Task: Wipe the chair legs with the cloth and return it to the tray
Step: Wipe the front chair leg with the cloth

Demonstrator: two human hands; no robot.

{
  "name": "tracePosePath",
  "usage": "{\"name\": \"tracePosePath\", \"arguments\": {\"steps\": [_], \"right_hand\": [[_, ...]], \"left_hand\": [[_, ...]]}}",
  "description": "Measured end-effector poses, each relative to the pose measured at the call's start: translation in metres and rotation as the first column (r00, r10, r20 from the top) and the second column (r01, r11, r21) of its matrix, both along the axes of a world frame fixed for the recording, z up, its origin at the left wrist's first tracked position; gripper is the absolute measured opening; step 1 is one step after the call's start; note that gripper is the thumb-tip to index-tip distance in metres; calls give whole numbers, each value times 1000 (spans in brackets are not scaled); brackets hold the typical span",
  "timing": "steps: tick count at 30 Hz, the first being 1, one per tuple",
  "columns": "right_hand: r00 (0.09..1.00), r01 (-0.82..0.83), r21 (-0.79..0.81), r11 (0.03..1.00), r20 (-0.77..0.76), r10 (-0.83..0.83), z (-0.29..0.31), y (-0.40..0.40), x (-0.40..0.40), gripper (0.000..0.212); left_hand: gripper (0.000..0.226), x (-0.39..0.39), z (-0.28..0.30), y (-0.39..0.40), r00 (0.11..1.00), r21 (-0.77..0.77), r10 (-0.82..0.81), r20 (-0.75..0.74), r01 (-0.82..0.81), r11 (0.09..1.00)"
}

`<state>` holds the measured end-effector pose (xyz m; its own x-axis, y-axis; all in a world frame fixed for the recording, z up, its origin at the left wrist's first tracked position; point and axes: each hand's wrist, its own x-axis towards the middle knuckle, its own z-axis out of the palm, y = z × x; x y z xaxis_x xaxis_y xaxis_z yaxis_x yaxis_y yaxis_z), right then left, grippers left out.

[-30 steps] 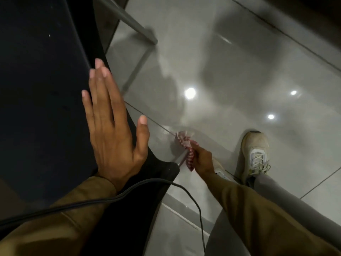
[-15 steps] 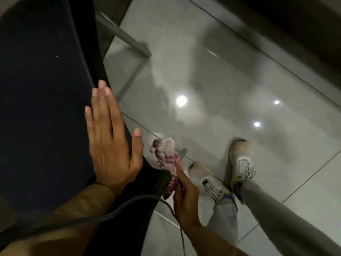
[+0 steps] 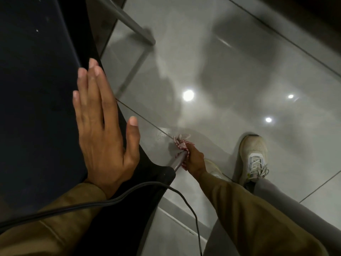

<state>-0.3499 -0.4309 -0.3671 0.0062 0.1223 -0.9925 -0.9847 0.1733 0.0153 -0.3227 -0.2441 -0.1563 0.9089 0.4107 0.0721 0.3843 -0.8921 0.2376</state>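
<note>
No brand, label or writing can be read anywhere; the pale shoe (image 3: 253,157) to the right of the right hand shows only its laces and mesh. The chair leg (image 3: 178,162) is a slim grey metal tube whose long axis slants from the dark chair seat (image 3: 36,89) corner, just beside the left wrist, down and away toward the floor, its lower end hidden inside the cloth. The red-and-white checked cloth (image 3: 181,145) is bunched around that leg low down near the floor, its loose corners pointing up and away beyond the fingers. The right hand (image 3: 194,160) is closed around the cloth and the leg together, fingers curled tight, the olive sleeve (image 3: 249,215) running back toward the camera. The left hand (image 3: 105,133) lies flat and spread on the seat's near edge, fingers straight and close together, thumb held out to the side over the seat's black rim. A second grey chair leg (image 3: 127,21) slants to the floor well beyond the left fingertips. A black cable (image 3: 118,198) crosses over the left wrist and drops between the two arms. The floor (image 3: 230,80) is glossy grey tile with thin dark joints, reflecting three round ceiling lights beyond the right hand; the room is dim, and a dark band runs along the far edge
</note>
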Motion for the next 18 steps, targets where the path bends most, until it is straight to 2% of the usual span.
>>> {"name": "tracePosePath", "arguments": {"steps": [2, 4, 5, 6, 7, 9, 10, 11, 13, 14, 15, 16, 18], "right_hand": [[1000, -18, 13, 1000, -1, 18, 10, -3, 1, 26], [996, -73, 96, 993, 64, 67, 35, -9, 0, 29], [990, -101, 135, 986, 114, 85, 54, -13, -2, 34], [964, -164, 143, 976, 233, 128, 75, -20, -8, 35], [906, -226, 128, 966, 393, 160, 96, -22, -14, 31], [690, -379, 33, 925, 676, 258, 133, -26, -34, 30], [648, -396, 10, 918, 712, 272, 139, -27, -41, 39], [658, -387, 8, 922, 703, 270, 141, -26, -45, 44], [856, -190, 166, 968, 510, 80, 135, -18, -41, 35], [902, -86, 183, 979, 432, -2, 124, -16, -38, 25], [945, 14, 180, 984, 320, -72, 114, -10, -32, 26], [967, 30, 140, 990, 248, -64, 102, -7, -28, 40], [985, 47, 100, 994, 161, -62, 75, -2, -21, 50]], "left_hand": [[73, 0, 0, 1, 1000, -7, -1, -1, 1, 1000], [73, 1, 0, 1, 1000, -10, 3, -14, -3, 1000], [74, 2, 1, 1, 1000, -10, 6, -21, -6, 1000], [74, 2, 1, 0, 1000, -12, 8, -29, -8, 1000], [75, 2, 3, -1, 999, -14, 10, -38, -11, 1000], [76, 2, 4, -2, 999, -7, 13, -53, -13, 1000], [76, 2, 4, -1, 998, -6, 9, -61, -9, 1000], [77, 2, 4, -1, 998, -6, 5, -65, -5, 1000], [77, 2, 4, 0, 998, 0, 3, -65, -3, 1000], [77, 1, 3, 0, 998, 5, 5, -61, -5, 1000], [77, 1, 2, 0, 998, 10, 8, -57, -8, 1000], [77, 1, 2, 0, 999, 11, 11, -51, -11, 1000], [77, 0, 1, -1, 999, 6, 21, -41, -21, 1000]]}}
